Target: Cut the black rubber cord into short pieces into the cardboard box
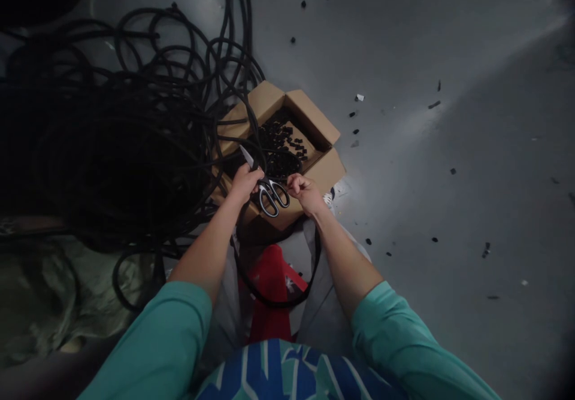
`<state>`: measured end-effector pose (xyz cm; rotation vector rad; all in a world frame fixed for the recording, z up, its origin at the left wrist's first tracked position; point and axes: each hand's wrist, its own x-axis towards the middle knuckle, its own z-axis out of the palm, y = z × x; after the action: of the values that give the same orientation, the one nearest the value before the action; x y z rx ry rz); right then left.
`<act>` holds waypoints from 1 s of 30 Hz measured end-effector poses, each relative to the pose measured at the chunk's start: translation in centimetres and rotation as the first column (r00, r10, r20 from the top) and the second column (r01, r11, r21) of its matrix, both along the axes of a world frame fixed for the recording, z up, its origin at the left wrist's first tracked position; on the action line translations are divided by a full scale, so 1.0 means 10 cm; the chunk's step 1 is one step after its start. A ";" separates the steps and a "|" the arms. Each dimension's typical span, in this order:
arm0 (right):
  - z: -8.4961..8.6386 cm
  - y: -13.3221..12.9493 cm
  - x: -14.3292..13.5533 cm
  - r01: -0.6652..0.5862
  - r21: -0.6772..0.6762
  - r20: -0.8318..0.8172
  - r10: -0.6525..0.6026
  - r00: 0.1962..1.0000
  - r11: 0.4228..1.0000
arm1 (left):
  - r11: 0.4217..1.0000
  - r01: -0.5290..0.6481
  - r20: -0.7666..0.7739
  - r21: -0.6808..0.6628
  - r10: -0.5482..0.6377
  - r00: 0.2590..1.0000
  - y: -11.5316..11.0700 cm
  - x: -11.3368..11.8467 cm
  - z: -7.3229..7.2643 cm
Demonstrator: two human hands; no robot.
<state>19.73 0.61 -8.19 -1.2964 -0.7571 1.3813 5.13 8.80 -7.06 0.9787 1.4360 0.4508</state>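
My left hand (245, 183) is closed around the middle of a pair of scissors (272, 195) with black and white handles. Their blade points up and to the left; the handle loops lie toward my right hand. My right hand (306, 191) has its fingers curled in beside the handles, and what is in them is too small to make out. Below both hands is an open cardboard box (330, 169) with many short black pieces (287, 139) inside. A loop of black tubing (278, 303) hangs between my legs; its ends are hidden near my forearms.
A large tangle of black tubing (135, 112) fills the left side, with strands crossing the box's left flaps. Small black scraps (356, 131) are scattered over the grey floor (449, 178) at right. Something red (269, 292) stands between my legs. A greenish sheet (94, 298) lies at lower left.
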 end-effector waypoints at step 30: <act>-0.14 0.04 -0.18 0.208 -0.235 0.086 -0.193 0.977 0.949 | 0.952 0.250 0.312 -0.175 -0.187 0.932 -0.31 0.25 0.13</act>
<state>17.89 0.96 -9.56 -1.5692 -0.4901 1.3018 7.60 5.68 -5.72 0.8482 1.0687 0.2566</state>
